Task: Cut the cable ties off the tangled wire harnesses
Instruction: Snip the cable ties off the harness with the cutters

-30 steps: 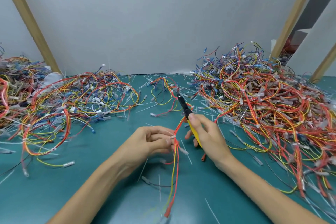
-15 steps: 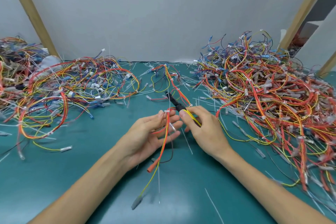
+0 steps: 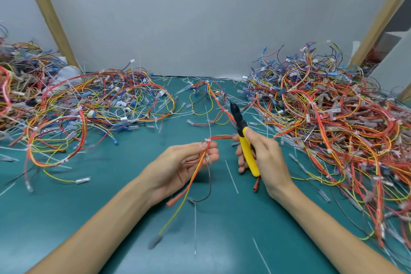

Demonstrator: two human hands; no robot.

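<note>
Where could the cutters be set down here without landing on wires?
Barest is the mat outside the left forearm, short of the left pile. Between the forearms lie only cut ties and tails of the held harness. The right pile crowds up to the right hand holding the cutters.

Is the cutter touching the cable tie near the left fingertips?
No, the cutter in the right hand points away from the cable tie on the left hand's harness.
</note>
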